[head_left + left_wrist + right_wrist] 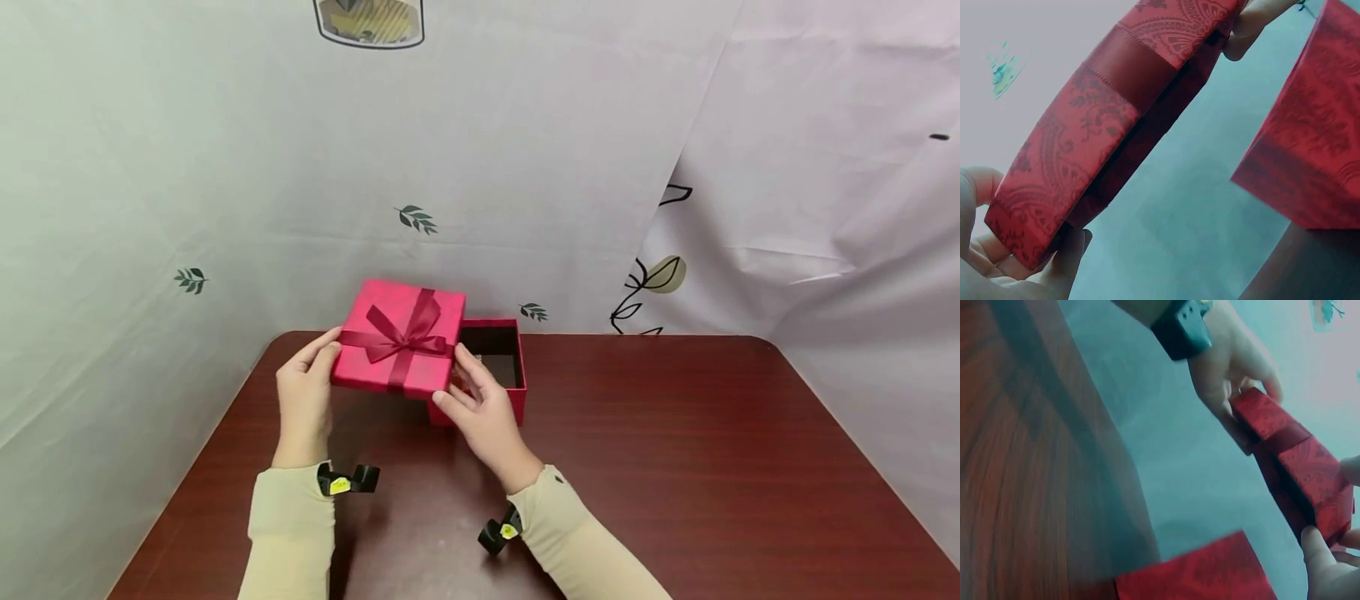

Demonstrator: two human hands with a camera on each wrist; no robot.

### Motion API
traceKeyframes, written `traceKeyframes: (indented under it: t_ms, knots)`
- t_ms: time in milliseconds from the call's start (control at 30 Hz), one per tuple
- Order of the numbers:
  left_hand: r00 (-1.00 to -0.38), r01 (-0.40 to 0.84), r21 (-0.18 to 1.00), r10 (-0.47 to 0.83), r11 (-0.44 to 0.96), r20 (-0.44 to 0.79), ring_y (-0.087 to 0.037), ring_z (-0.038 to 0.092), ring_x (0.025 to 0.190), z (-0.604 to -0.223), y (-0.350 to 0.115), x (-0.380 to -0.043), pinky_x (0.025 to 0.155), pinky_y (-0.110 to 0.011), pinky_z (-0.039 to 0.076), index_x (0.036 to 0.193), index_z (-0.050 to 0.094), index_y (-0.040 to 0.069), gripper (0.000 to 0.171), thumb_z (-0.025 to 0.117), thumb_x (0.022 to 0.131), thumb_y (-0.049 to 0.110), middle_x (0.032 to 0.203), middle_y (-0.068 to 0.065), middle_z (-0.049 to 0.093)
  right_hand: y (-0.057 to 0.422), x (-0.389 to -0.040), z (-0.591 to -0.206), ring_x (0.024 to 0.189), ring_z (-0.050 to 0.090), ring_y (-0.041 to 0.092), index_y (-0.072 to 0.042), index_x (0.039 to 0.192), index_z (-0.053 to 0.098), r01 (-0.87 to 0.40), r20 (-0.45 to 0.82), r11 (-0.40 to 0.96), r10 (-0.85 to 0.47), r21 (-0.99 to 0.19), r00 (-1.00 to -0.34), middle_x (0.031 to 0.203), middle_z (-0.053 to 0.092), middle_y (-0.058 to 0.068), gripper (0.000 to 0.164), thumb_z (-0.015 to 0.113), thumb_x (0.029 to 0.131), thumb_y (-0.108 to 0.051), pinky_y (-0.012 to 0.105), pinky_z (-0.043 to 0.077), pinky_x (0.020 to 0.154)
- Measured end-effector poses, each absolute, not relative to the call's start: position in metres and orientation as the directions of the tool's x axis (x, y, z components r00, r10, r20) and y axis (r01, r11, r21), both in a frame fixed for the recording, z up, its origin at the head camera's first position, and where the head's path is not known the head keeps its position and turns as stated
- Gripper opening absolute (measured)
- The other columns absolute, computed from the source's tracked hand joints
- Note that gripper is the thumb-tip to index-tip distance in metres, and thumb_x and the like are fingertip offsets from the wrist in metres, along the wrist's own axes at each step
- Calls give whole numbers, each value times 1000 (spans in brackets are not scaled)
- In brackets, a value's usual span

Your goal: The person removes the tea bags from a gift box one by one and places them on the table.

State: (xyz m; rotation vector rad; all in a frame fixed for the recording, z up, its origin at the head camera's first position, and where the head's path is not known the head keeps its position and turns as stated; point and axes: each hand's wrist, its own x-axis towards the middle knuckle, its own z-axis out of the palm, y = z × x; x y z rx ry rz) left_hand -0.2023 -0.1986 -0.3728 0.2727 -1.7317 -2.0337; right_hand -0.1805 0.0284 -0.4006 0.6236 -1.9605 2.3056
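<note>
A red square gift box lid (382,300) with a dark red ribbon bow (405,340) is held up in the air, tilted toward the head camera. My left hand (306,396) grips its left edge, thumb in front. At the right edge, my right hand (486,417) pinches the near corner. Behind and to the right, the red gift box base (516,407) stands on the table with its top uncovered, partly hidden by the lid and right hand. Its inside is dark, with something light-coloured partly visible. In the left wrist view, the lid's patterned side (1054,150) hangs apart from the base (1310,137).
The dark red-brown wooden table (675,450) has rounded far corners. A pale curtain (525,167) with leaf prints hangs along its back and sides. A black strap device (348,480) sits on the left wrist, another (498,531) on the right.
</note>
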Motion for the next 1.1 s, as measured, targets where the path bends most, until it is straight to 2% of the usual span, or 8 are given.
traceKeyframes:
  t_ms: [200,467,733,833,900,1000,1100]
  knots:
    - [-849,192,966,-523,-171,76,-13,66,98,-376,-218,-204,81,-14,55,127,71,2,32,67,98,16,109,3,69,3,-180,-404,148,35,33,5,155,33,-266,318,-237,-219,-934,-922,164,28,17,67,65,97,1,40,41,110]
    - [-833,106,963,-551,-246,-49,-13,64,103,-386,-240,-207,83,-14,55,130,69,2,36,66,99,21,113,0,68,-26,-180,-412,146,37,34,6,152,38,-224,273,-235,-199,-946,-941,162,33,17,60,63,98,-2,40,42,110]
    - [-792,63,958,-599,-279,-123,-9,62,101,-408,-251,-215,81,-14,52,129,68,-2,36,56,100,15,89,13,72,-48,-180,-426,147,36,30,6,153,36,-256,268,-81,-229,-963,-936,163,29,18,57,59,102,-6,38,43,109]
    - [-784,17,962,-601,-272,-156,-8,59,104,-420,-254,-219,82,-15,49,132,65,-2,38,53,100,16,86,16,70,-53,-180,-432,147,34,30,7,154,34,-244,243,-24,-243,-969,-939,163,27,19,57,56,103,-6,36,43,108]
    - [-779,-32,970,-602,-242,-175,-9,57,108,-426,-255,-220,87,-16,49,134,64,-1,40,52,101,18,94,14,70,-55,-182,-438,148,33,30,7,154,33,-223,214,7,-249,-975,-945,164,26,19,56,54,104,-7,37,43,109]
    - [-781,-93,977,-594,-193,-192,-14,55,120,-432,-255,-221,100,-22,47,137,62,1,43,50,102,21,119,1,68,-58,-186,-445,149,31,30,7,155,31,-195,177,47,-253,-980,-951,164,25,20,55,51,105,-7,37,41,110]
    - [-796,-148,982,-574,-121,-191,-21,50,134,-437,-256,-221,111,-32,42,140,60,1,45,46,104,24,142,-12,57,-60,-189,-451,150,29,32,8,154,31,-191,165,83,-244,-978,-955,163,26,23,53,48,106,-6,38,40,111]
